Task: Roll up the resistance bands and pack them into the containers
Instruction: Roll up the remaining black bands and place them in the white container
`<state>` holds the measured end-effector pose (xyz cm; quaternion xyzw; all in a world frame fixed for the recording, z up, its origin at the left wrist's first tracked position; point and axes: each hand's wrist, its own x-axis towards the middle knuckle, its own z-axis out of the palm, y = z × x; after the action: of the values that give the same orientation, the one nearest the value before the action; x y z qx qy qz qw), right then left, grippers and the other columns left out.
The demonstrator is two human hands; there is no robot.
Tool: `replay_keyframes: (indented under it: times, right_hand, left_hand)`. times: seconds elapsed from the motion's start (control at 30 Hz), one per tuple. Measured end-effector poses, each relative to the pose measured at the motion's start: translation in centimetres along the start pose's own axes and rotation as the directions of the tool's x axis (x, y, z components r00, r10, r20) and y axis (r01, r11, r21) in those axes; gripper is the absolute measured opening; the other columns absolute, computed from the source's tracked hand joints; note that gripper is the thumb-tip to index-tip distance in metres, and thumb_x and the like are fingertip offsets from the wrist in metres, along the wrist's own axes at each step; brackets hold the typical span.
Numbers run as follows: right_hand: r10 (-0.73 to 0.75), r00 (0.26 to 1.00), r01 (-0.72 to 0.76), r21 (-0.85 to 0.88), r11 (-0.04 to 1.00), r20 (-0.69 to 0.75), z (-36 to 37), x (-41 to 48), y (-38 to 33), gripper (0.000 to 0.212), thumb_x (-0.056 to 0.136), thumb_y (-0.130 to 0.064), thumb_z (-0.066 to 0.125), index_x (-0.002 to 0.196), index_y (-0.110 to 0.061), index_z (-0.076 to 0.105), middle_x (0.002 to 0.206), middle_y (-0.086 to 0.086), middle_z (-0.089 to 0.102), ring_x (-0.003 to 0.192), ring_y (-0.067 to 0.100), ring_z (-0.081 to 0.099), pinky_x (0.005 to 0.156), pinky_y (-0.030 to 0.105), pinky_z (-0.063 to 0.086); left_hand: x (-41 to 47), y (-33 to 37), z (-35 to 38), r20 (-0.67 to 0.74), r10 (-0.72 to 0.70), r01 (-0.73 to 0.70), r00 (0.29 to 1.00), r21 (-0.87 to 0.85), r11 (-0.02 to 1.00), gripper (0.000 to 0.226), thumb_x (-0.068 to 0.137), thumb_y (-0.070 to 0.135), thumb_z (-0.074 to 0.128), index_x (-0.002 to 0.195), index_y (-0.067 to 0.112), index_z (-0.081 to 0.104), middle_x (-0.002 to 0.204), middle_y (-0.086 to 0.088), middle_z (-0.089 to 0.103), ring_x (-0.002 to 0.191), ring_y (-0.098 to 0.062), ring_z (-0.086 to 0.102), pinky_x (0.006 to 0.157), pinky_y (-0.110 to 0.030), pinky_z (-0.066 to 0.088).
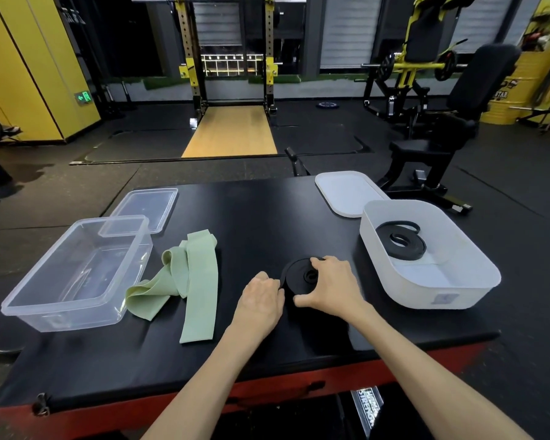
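On a black padded table [140, 360] in a gym, with a squat rack [188, 58] and wooden platform [232, 131] beyond, the left hand [261, 300] and right hand [331, 287] together grip a coiled black band [294, 276], between a loose green band [191, 281] and a white container [426, 300].

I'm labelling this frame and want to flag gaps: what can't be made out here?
Head view only.
1. Loose end of the black band roll: covered by the left hand and right hand gripping it.
2. Label on the white tub: too blurred to read.
3. Right forearm: elbow cut off by the bottom edge.
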<state>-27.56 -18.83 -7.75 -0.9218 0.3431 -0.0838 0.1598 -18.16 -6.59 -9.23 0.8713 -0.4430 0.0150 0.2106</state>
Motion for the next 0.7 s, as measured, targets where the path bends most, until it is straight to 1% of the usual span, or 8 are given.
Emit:
replay_keyframes:
  times: [0.07,0.1,0.2,0.27,0.3,0.43,0.57,0.7]
  right_hand:
    - [0.01,1.0,-0.01,0.003,1.0,-0.012,0.3,-0.3,-0.1,0.069,0.055,-0.057,0.072,0.107,-0.016,0.054,0.108,0.002,0.052,0.105,0.029,0.047,0.075,0.032,0.047]
    - [-0.002,1.0,0.002,0.006,1.0,-0.003,0.5,-0.4,0.0,0.073,0.056,-0.057,0.072,0.114,-0.016,0.053,0.112,0.002,0.051,0.107,0.03,0.045,0.077,0.032,0.047]
    - [-0.072,0.989,0.072,0.003,0.997,0.129,-0.3,0.1,1.1,0.099,0.061,-0.056,0.074,0.144,-0.019,0.034,0.135,0.008,0.041,0.126,0.034,0.035,0.098,0.038,0.042]
    - [-0.131,0.956,0.135,0.003,0.991,0.262,-1.3,0.9,2.0,0.111,0.062,-0.053,0.077,0.151,-0.024,0.019,0.153,0.012,0.022,0.14,0.033,0.017,0.111,0.042,0.03]
    - [-0.168,0.939,0.168,0.024,0.985,0.299,-1.7,1.2,2.4,0.111,0.061,-0.051,0.079,0.151,-0.026,0.02,0.157,0.011,0.016,0.144,0.029,0.013,0.114,0.041,0.026]
    - [-0.234,0.942,0.225,0.067,0.972,0.24,-1.8,1.8,3.3,0.099,0.05,-0.059,0.078,0.14,-0.034,0.045,0.152,0.004,0.035,0.137,0.024,0.036,0.112,0.039,0.03]
    - [-0.214,0.966,0.209,0.053,0.977,0.144,-1.5,1.0,3.0,0.093,0.052,-0.056,0.08,0.137,-0.032,0.05,0.146,0.002,0.043,0.129,0.025,0.045,0.105,0.038,0.039]
    - [-0.116,0.992,0.115,0.02,0.993,0.04,-0.6,-0.2,2.2,0.093,0.053,-0.062,0.076,0.137,-0.03,0.051,0.138,-0.001,0.049,0.122,0.021,0.05,0.097,0.034,0.044]
  left_hand:
    - [-0.1,0.0,0.0,0.004,0.002,-0.002,1.0,-0.011,1.0,0.027,0.097,0.026,0.043,0.094,0.007,0.062,0.091,0.0,0.04,0.085,-0.019,0.055,0.067,-0.018,0.03]
    - [-0.3,-0.1,0.1,0.003,0.004,-0.004,1.0,-0.022,1.0,0.026,0.096,0.027,0.044,0.094,0.008,0.062,0.092,0.0,0.041,0.086,-0.019,0.054,0.067,-0.018,0.031]
    - [-1.4,-0.8,0.2,-0.016,0.033,-0.033,0.999,-0.037,0.999,0.028,0.094,0.03,0.047,0.099,0.008,0.064,0.097,-0.001,0.049,0.09,-0.017,0.053,0.07,-0.018,0.034]
    - [-2.2,-1.4,0.3,-0.054,0.053,-0.055,0.997,-0.041,0.998,0.029,0.094,0.031,0.048,0.104,0.01,0.065,0.099,-0.001,0.052,0.095,-0.016,0.052,0.075,-0.02,0.038]
    - [-2.4,-1.5,0.4,-0.072,0.052,-0.055,0.996,-0.052,0.997,0.029,0.094,0.03,0.048,0.106,0.01,0.065,0.1,-0.001,0.053,0.096,-0.016,0.052,0.078,-0.022,0.04]
    - [-2.6,-1.4,0.7,-0.117,0.034,-0.043,0.993,-0.08,0.996,0.026,0.095,0.026,0.05,0.102,0.008,0.067,0.096,-0.003,0.055,0.094,-0.017,0.053,0.079,-0.024,0.043]
    - [-2.3,-1.4,0.8,-0.12,0.034,-0.045,0.992,-0.086,0.995,0.023,0.095,0.023,0.05,0.095,0.007,0.067,0.094,-0.005,0.054,0.091,-0.019,0.055,0.076,-0.023,0.041]
    - [-1.8,-0.7,0.9,-0.094,-0.001,-0.007,0.996,-0.09,0.996,0.025,0.098,0.026,0.045,0.099,0.009,0.063,0.1,-0.003,0.051,0.095,-0.015,0.051,0.078,-0.022,0.042]
